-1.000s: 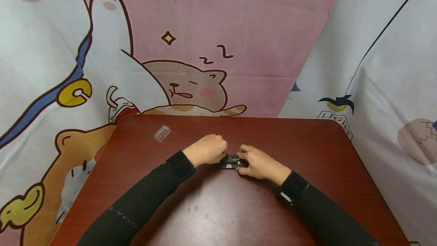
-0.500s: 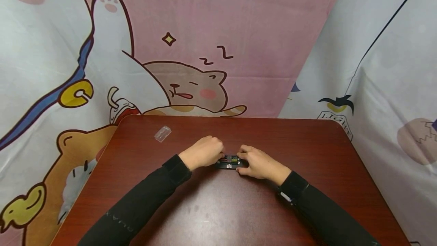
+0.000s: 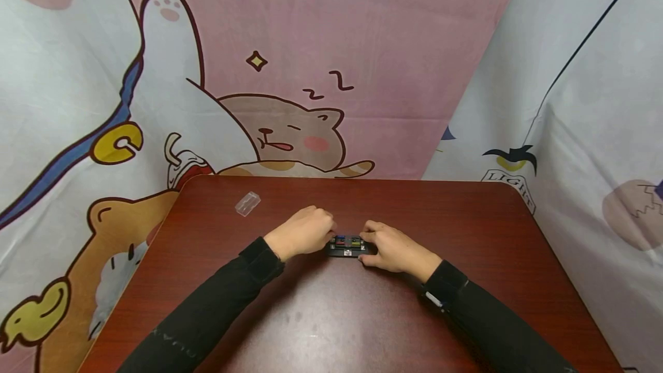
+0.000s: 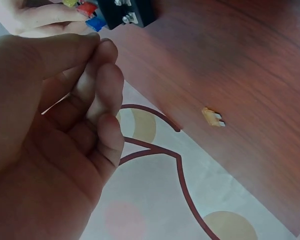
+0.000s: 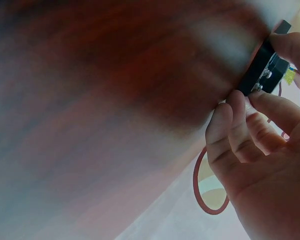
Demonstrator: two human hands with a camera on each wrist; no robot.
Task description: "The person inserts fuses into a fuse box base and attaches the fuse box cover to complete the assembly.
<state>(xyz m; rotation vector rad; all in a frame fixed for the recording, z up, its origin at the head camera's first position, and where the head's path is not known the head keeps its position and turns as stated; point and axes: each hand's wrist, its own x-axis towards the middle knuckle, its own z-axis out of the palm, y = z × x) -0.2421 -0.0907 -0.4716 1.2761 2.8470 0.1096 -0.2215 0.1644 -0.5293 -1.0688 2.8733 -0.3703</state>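
Left wrist view, four fuses [image 4: 211,117], right fingers [image 5: 237,120] gripping one block [image 5: 260,62], left fingers [image 4: 110,85] bunched, hold unclear

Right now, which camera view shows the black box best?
The head view: between the left hand and right hand, most of the black box shows, though small. The left wrist view has one end close up, cropped by the picture's top edge; the right wrist view has a part, partly covered by fingers.

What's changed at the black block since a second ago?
The left hand has edged left, uncovering more of the black block. Whether it released anything isn't clear. The right hand still grips the block's right end; block and clear plastic piece stayed put.
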